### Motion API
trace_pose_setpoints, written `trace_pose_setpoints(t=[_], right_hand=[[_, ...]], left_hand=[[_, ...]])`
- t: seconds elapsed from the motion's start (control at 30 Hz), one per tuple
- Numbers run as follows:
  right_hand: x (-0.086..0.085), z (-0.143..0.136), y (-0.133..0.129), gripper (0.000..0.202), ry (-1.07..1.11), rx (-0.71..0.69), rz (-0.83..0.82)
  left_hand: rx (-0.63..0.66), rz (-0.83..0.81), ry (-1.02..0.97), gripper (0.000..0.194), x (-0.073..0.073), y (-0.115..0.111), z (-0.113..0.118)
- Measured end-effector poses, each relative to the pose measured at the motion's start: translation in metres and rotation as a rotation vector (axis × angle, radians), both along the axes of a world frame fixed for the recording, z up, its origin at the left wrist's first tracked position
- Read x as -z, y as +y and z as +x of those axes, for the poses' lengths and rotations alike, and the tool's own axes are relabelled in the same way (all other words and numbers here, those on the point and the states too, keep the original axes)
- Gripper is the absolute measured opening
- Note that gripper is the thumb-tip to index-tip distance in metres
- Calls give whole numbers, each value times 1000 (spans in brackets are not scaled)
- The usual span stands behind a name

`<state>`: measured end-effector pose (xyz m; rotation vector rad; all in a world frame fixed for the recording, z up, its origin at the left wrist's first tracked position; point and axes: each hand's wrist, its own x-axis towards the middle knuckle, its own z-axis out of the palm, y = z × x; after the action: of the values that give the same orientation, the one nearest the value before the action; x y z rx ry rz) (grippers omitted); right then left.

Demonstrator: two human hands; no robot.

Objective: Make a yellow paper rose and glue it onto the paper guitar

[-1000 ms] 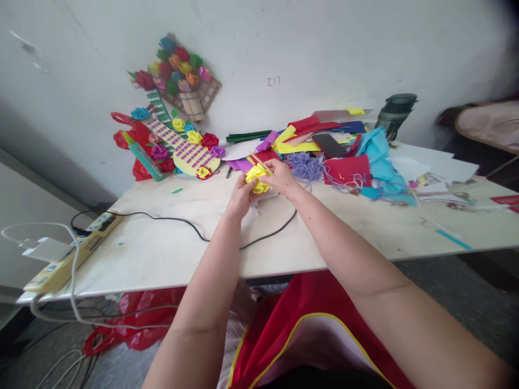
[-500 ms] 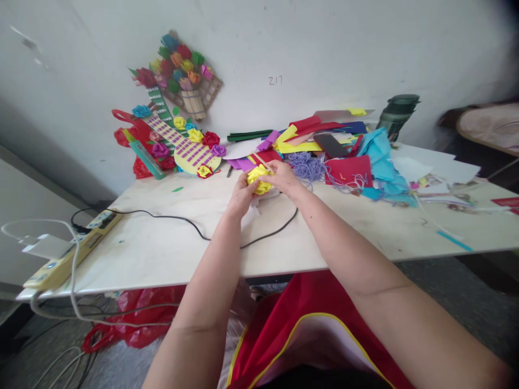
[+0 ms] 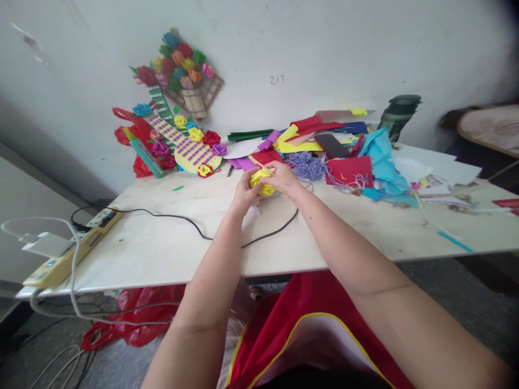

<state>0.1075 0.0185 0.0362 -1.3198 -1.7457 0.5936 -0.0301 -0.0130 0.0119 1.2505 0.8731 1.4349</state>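
A yellow crepe-paper flower point(image 3: 263, 187) is held between my two hands above the table, its layered petals bunched together. My left hand point(image 3: 244, 190) is closed on its left side, thumb towards the middle. My right hand point(image 3: 283, 177) pinches the flower from the right. A thin pale strip or stick point(image 3: 258, 162) sticks out up and left from the right fingers; its kind is too small to tell. A white piece point(image 3: 250, 216) shows under the hands, partly hidden by them.
A decorated guitar-shaped board point(image 3: 190, 152) with paper flowers leans at the back left, near a glue bottle point(image 3: 146, 156). Behind my hands lie purple yarn point(image 3: 308, 166), coloured paper point(image 3: 348, 172) and a phone point(image 3: 331, 145). A black cable point(image 3: 178, 216) crosses the table from a power strip point(image 3: 77, 254).
My fingers have shifted slightly around the yellow flower, which is turned a little. The thin strip by my right fingers has moved slightly left and looks yellower.
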Motion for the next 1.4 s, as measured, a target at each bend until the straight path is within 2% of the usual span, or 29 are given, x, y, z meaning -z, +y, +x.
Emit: trace_pose_setpoints(t=[0.27,0.53,0.8,0.97,1.17,1.4], right_hand=[[-3,3,-1,34,43,-87,25],[-2,1,-4,38,38,-59,21],[2,-1,0,46,56,-72,29],[4,-2,2,51,40,-88,60],[2,-2,-1,50,-12,-150,24],[3,-3,0,51,-39,-86,32]], left_hand=[[-54,-1,-18,51,-4,-2,-2],[-76,-26,14,39,-7,-4,0],[-104,-21,43,38,-5,-3,-2],[-81,-54,37,41,-7,-4,-2],[-70,-51,28,39,-7,-3,-2],[-40,-65,15,38,-5,-2,-3]])
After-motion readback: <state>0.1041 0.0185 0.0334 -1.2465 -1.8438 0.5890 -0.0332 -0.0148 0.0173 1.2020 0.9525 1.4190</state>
